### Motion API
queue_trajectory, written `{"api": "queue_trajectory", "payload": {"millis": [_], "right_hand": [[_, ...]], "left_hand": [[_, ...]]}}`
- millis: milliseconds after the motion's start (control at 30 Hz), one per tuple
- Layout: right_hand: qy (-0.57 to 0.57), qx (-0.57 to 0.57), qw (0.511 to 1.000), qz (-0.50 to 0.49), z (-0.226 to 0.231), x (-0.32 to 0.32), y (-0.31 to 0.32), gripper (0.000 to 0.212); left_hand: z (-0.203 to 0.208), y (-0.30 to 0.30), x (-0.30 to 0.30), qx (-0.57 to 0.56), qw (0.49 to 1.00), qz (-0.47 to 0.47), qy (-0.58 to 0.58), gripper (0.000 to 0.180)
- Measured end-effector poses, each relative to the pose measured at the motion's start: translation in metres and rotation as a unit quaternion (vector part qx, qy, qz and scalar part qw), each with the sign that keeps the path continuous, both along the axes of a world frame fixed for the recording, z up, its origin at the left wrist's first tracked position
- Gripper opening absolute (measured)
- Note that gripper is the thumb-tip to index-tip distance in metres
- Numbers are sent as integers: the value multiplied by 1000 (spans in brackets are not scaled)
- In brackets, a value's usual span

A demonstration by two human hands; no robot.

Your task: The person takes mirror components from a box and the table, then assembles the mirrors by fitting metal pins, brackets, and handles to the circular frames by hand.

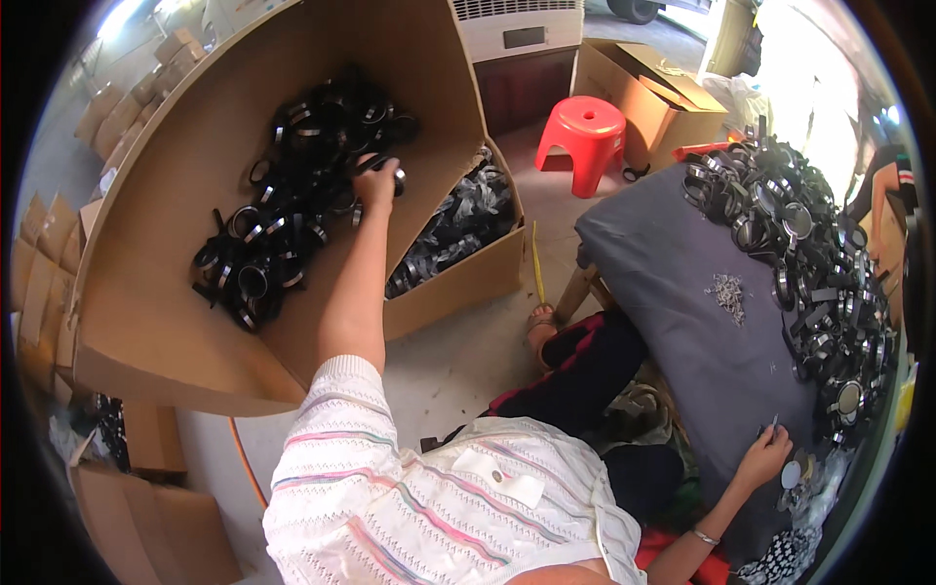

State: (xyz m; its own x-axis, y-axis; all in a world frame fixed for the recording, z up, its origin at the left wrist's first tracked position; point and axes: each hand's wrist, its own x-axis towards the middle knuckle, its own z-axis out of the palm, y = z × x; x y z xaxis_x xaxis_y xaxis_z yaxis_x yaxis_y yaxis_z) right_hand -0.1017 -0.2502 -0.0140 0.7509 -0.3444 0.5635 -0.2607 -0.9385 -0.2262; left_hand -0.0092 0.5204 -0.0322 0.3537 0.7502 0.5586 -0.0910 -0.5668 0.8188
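My left arm reaches into a large tilted cardboard box (146,331). There my left hand (374,187) closes around a black round piece with a silver rim (399,179), just above a heap of similar black pieces (283,224), some with strap-like parts. At the lower right, my right hand (766,454) is over the edge of a grey cloth-covered table (673,263), fingertips pinched on a small thin metal piece (775,420). A little pile of small silvery metal parts (727,297) lies on the cloth. More black rimmed pieces (795,224) are heaped along the table's right side.
Beside the large box stands a carton holding plastic-wrapped pieces (458,224). A red stool (583,141) and an open carton (648,93) are farther back. Stacked cartons (44,263) line the left. Flat round discs (792,475) and clear plastic (829,483) lie near my right hand.
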Motion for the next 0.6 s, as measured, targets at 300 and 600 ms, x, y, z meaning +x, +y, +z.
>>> {"api": "queue_trajectory", "payload": {"millis": [300,600], "right_hand": [[-9,29,997,71,-7,-8,-4,18],[-27,71,991,110,-4,-8,4,15]], "left_hand": [[-6,50,0,-492,803,-200,-270,20],[11,22,7,-246,946,-203,64,15]]}}
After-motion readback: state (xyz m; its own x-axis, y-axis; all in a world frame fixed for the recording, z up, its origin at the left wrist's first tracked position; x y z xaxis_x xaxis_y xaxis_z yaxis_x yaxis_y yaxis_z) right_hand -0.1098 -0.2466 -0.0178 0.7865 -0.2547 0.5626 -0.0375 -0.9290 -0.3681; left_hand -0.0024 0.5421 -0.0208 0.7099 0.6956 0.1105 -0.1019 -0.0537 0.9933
